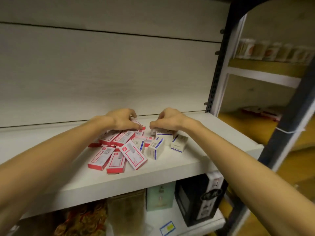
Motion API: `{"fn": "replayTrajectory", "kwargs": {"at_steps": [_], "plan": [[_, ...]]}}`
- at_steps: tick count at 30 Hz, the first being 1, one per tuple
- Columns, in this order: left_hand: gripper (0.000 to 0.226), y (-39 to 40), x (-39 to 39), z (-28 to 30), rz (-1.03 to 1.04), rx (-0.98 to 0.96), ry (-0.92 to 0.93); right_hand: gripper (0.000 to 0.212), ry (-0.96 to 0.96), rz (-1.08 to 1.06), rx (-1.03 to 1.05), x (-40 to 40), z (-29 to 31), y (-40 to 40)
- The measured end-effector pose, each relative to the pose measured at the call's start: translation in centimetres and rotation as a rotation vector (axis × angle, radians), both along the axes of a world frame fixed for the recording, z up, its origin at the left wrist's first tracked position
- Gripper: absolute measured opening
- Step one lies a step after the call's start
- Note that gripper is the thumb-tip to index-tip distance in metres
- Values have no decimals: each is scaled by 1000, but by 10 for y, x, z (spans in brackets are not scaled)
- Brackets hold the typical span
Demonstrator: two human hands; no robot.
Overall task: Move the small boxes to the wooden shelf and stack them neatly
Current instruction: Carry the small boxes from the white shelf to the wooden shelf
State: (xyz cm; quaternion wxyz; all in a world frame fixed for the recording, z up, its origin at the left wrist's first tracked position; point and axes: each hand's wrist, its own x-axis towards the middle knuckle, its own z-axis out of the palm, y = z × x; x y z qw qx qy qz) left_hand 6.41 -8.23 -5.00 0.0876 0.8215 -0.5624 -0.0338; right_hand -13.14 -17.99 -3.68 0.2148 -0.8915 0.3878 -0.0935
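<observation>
Small boxes (119,147) lie in a loose heap on the white shelf board (196,160) — red-and-white ones on the left side of the pile, blue-and-white ones on the right, several tilted or overlapping. In the head view, both arms reach to the far edge of the heap. The left hand (121,120) curls its fingers round a red-and-white box (139,124) lifted at one end above the pile; the right hand (167,120) pinches a blue-and-white box (162,132) at the back. No neat stack is visible yet, so the sorting seems barely begun. To do this step well, lift each box clear before carrying it — dragging would likely scatter the neighbours — then set like with like, edges flush.
</observation>
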Motion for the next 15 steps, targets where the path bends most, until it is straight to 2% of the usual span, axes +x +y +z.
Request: {"fn": "replayTrajectory", "kwargs": {"at_steps": [3, 5, 10, 15], "plan": [[69, 3, -1, 1, 23, -83, -86, 35, -206, -56, -53, -15, -4, 2], [73, 4, -2, 1, 24, -168, -113, 35, -319, -68, -100, -28, -7, 4], [61, 7, -31, 19, -65, -386, -130, 36, -483, -127, -205, -71, -12, 12], [56, 9, -101, 30, -218, -470, -137, 25, -602, -177, -263, -134, -22, 27]]}}
